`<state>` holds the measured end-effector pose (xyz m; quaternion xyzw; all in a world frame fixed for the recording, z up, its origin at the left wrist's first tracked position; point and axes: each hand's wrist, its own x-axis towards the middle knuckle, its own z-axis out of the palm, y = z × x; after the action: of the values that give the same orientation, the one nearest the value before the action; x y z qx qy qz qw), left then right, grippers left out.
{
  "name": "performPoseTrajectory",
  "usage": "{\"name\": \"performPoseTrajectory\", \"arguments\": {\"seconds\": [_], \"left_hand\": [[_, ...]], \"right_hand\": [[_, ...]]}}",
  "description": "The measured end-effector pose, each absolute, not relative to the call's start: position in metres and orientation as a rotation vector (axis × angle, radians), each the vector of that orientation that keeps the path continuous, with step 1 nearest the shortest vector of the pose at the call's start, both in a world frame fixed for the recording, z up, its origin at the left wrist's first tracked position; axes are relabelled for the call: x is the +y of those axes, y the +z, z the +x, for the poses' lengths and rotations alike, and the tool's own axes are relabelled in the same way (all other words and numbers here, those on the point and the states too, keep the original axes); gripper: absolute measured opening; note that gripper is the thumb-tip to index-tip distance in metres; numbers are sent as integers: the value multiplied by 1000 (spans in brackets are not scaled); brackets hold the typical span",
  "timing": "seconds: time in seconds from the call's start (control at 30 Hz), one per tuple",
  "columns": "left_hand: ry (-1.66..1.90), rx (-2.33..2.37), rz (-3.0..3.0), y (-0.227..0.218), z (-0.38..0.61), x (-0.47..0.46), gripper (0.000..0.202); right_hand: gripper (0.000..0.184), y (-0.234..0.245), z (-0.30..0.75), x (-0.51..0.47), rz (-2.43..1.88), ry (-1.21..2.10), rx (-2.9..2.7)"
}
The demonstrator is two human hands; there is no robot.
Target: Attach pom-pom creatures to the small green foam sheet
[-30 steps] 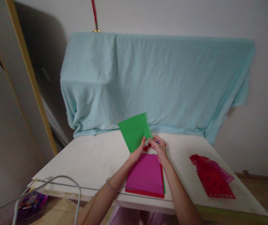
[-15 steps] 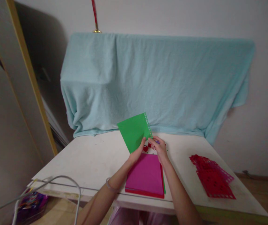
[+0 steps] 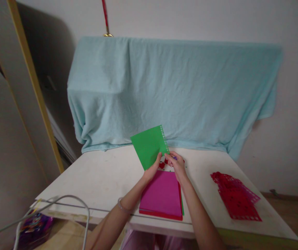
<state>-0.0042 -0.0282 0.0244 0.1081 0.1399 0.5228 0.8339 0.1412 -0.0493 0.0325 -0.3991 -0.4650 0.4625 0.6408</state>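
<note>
My left hand (image 3: pixel 152 169) pinches the lower edge of a green paper sheet (image 3: pixel 149 146), held tilted above the white table (image 3: pixel 102 177). A row of small punched holes runs along the sheet's right edge. My right hand (image 3: pixel 177 164) is closed at the sheet's lower right corner around a small purple tool I can barely see. Below both hands lies a stack of coloured paper (image 3: pixel 162 194) with a magenta sheet on top and red and green edges showing.
Red and magenta cut-out sheets (image 3: pixel 236 196) lie on the table's right side. Small red scraps (image 3: pixel 162 164) sit by my hands. A light blue towel (image 3: pixel 175 93) drapes something at the table's back. A grey cable (image 3: pixel 60 201) loops at the front left.
</note>
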Motion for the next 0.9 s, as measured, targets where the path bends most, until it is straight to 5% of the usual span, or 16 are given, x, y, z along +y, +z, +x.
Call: {"name": "performPoseTrajectory", "arguments": {"seconds": [0.43, 0.9], "left_hand": [[1322, 647, 494, 29, 2, -40, 46], [1248, 462, 421, 24, 0, -39, 49]], "right_hand": [[37, 28, 140, -45, -915, 1065, -1081], [35, 28, 140, -47, -884, 1029, -1107]]}}
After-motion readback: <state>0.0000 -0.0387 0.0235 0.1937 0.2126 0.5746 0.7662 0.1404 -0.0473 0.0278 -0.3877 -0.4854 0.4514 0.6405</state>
